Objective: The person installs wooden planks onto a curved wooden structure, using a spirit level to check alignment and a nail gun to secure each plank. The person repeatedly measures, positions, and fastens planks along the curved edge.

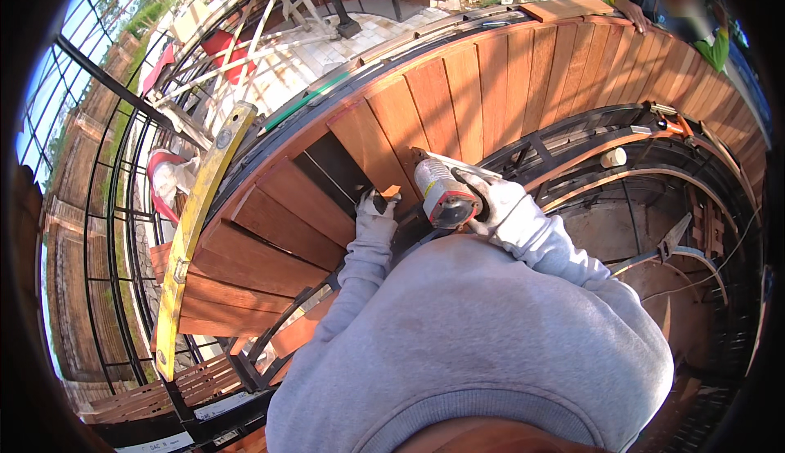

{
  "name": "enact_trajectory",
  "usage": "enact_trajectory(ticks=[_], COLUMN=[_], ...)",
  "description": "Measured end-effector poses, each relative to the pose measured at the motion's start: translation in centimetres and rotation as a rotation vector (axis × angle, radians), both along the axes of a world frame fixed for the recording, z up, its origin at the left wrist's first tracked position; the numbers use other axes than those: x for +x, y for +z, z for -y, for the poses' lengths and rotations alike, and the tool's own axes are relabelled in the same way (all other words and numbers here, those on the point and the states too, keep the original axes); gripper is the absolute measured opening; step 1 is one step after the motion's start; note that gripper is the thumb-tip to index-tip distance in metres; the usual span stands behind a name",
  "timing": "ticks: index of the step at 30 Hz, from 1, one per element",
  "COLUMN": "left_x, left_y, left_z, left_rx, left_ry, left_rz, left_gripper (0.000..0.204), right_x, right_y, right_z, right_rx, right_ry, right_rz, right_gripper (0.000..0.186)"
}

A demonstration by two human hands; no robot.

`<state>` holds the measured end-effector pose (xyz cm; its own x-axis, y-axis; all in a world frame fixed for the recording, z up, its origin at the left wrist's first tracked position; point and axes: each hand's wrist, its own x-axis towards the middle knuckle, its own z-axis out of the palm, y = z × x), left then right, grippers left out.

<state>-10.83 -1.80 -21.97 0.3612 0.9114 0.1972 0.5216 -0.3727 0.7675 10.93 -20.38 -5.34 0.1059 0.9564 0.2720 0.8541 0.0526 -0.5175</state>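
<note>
My right hand (492, 199), in a pale work glove, is closed round the handle of a nail gun (446, 194) with a silver body and red-black cap. Its nose rests at the edge of a wooden slat (431, 105) on the curved bench. To its left, my gloved left hand (377, 210) has its fingers curled at the slats' inner edge, on what looks like a small sunlit piece of wood (391, 192). Beside that hand, a gap between slats shows the black metal frame (334, 168) below. More reddish slats (307, 199) lie left of the gap.
A yellow spirit level (192, 244) lies across the slats at left. A green pencil-like strip (302, 103) rests along the outer rim. At the far right, another person's hand (634, 15) touches the bench. An orange-handled tool (675, 126) and white roll (613, 158) sit on the inner frame.
</note>
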Motion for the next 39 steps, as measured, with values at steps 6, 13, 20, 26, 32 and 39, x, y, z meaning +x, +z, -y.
enact_trajectory(ticks=[6,13,20,26,32,39], left_x=[-0.6,2.0,5.2,5.6,6.5,7.0], left_y=[-0.8,3.1,18.7,19.8,19.4,20.0], left_z=[0.4,5.0,2.4,-1.6,-2.4,-1.1], left_rx=[0.084,0.524,1.008,0.874,0.962,0.991], left_ry=[0.114,0.281,0.295,0.442,0.420,0.446], left_rz=[-0.123,-0.067,-0.117,-0.488,-0.379,-0.347], left_gripper=[0.052,0.068,0.063,0.065,0.062,0.046], right_x=[7.8,17.4,23.7,23.0,23.1,23.1], right_y=[-6.9,-9.9,-13.3,-14.5,-15.1,-14.6], right_z=[2.6,4.7,3.7,3.7,3.8,4.3], right_rx=[-0.070,-0.425,-0.612,-0.694,-0.748,-0.724], right_ry=[-0.109,-0.354,-0.447,-0.325,-0.196,-0.173], right_rz=[0.213,0.414,0.379,0.447,0.429,0.430], right_gripper=[0.066,0.079,0.088,0.094,0.099,0.100])
